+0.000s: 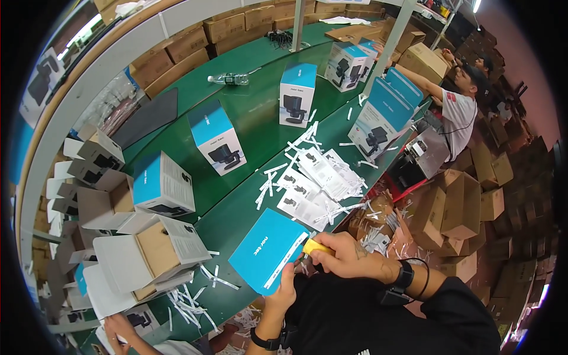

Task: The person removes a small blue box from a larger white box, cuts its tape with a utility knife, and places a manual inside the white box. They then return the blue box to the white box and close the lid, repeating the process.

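A bright blue rectangular cardboard box (265, 249) sits tilted at the near edge of the green table (248, 112), just in front of the person's chest, one corner pointing down toward the body. Its long axis runs from near left up to far right, and along its right-hand edge lies a white paper strip (288, 260) following the same line.

The left hand (283, 294) comes up from below and grips the box's near right corner, fingers closed on the cardboard from underneath and the thumb side. The right hand (348, 253), with a black band at the wrist, lies directly to the right of the box, its fingers curled narrow around a small yellow tool (314, 247). The tool's tip points left and touches the box right at the far end of the white strip. So the box lies leftward of the right fingers and above the left ones; both hands are in contact, the right by way of the tool.

Farther off on the table lie printed white leaflets (316, 180) among scattered white paper slivers, and several upright blue-and-white boxes (296, 94). To the left stand open grey-and-brown cartons (155, 251). Another person in a white shirt (458, 115) works at the far right.
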Motion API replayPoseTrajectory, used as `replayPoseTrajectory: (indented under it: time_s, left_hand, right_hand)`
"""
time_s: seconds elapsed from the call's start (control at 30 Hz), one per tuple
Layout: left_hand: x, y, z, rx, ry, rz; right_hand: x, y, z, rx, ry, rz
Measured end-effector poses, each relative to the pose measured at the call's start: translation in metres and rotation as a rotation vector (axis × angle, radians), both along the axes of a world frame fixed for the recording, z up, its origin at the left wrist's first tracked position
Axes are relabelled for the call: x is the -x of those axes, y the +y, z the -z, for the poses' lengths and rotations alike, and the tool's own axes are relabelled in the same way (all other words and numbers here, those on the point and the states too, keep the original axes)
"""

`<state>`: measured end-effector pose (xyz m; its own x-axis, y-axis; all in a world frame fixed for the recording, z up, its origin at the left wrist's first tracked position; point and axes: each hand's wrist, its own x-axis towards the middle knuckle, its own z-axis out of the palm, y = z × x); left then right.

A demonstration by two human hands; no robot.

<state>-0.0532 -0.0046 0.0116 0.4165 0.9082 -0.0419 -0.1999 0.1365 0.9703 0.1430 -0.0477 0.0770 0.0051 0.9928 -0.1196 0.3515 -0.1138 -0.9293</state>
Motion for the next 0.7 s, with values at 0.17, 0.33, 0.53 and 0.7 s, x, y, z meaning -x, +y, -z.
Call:
replayPoseTrajectory:
  time_s: [0.17, 0.33, 0.53, 0.7]
  left_hand:
    - [0.008, 0.005, 0.012, -0.258, 0.143, -0.046]
    - [0.017, -0.001, 0.002, -0.422, 0.283, -0.097]
    - [0.009, -0.005, 0.025, -0.445, 0.33, -0.091]
    - [-0.005, 0.0, -0.006, -0.236, 0.099, -0.22]
  right_hand:
    - [0.013, 0.003, 0.002, -0.401, -0.495, 0.035]
    - [0.028, 0.026, 0.003, -0.477, -0.382, 0.135]
    - [-0.034, 0.001, 0.0, -0.175, 0.252, 0.692]
    - [-0.076, 0.031, -0.004, -0.293, -0.37, 0.084]
